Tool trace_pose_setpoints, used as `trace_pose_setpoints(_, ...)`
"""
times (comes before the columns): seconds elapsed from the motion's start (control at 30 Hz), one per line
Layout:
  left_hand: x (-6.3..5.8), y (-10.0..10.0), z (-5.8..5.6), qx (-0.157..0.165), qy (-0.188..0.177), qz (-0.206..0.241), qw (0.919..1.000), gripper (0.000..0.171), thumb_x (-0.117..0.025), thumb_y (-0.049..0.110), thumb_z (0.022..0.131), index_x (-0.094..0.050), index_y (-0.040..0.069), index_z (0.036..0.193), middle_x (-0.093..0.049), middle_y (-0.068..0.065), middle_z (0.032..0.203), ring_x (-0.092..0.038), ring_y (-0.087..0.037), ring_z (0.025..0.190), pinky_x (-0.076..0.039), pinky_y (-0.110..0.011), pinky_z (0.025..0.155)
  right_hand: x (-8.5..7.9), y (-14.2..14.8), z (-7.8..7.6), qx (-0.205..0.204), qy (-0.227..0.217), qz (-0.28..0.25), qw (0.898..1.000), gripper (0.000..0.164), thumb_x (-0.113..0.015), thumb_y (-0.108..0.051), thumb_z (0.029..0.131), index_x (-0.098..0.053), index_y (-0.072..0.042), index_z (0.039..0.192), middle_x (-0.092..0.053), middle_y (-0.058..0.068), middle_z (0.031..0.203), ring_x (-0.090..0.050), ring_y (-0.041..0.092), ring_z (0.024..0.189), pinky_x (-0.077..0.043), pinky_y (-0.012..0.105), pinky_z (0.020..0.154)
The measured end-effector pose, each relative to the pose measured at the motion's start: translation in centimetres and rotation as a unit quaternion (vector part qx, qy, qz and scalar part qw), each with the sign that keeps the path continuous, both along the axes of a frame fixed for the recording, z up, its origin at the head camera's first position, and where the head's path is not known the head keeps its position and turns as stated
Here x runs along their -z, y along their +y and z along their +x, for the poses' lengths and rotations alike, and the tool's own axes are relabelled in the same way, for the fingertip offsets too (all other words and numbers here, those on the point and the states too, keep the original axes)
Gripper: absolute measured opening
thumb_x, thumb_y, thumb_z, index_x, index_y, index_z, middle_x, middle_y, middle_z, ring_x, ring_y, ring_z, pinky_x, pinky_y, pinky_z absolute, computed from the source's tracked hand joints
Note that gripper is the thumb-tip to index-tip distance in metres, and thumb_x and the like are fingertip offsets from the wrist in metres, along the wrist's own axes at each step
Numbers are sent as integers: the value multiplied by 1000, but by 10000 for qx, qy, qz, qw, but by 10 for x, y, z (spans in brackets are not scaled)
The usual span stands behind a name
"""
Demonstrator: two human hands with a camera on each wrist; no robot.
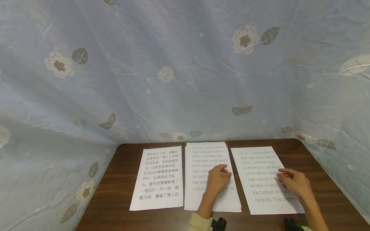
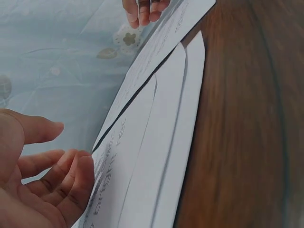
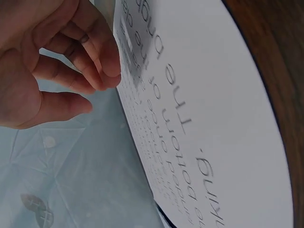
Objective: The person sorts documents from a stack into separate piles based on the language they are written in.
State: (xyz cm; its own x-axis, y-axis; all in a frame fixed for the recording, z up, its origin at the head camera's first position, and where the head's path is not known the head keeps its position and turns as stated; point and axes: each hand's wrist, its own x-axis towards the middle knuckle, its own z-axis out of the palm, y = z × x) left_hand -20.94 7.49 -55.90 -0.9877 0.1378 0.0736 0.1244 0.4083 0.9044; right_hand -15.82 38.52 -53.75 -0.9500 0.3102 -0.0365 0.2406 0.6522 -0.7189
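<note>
A stack of white sheets with English print lies in the middle of the table, its edges slightly fanned. Over its right part hovers or rests my left hand, fingers loosely bent; nothing is between thumb and fingers in the left wrist view. To the right, one English-printed sheet lies flat. My right hand is above that sheet's right edge, fingers relaxed and holding nothing, with a gap between thumb and fingertips in the right wrist view. Parts of the print are hidden under both hands.
A sheet with Chinese print lies left of the stack, a narrow gap between them. All the paper is on a dark brown wooden table. Blue floral cloth hangs behind the table and at its sides.
</note>
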Motion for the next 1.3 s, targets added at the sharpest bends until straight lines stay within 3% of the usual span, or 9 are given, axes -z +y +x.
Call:
trace_pose_setpoints(0.23, -3, -14, 1, 95, 29, -65, 9999, 38, -79, 15, 93, -76, 2, 129, -73, 2, 93, -55, 3, 65, -46, -18, 63, -1, -11, -3, -171, -55, -56, 9998, 47, -68, -25, 104, -66, 11, 133, -78, 18, 101, -71, 11, 71, -58, 23, 59)
trace_pose_setpoints(0.63, -7, -40, 0, 79, 35, -308, 9995, 39, -78, 16, 94, -75, 4, 131, -73, 2, 95, -59, 0, 72, -50, -19, 66, -5, -37, -10, -334, 59, 1, 9994, 45, -70, -25, 103, -69, 9, 132, -76, 16, 100, -69, 10, 69, -56, 21, 59)
trace_pose_setpoints(1.3, -13, -83, -4, -70, 56, -612, 9981, 42, -77, 20, 96, -72, 4, 134, -75, -1, 102, -66, -5, 81, -54, -22, 70, 7, -80, -20, -639, -4, -380, 9972, 43, -69, -21, 103, -68, 10, 132, -75, 22, 107, -70, 13, 75, -57, 22, 61)
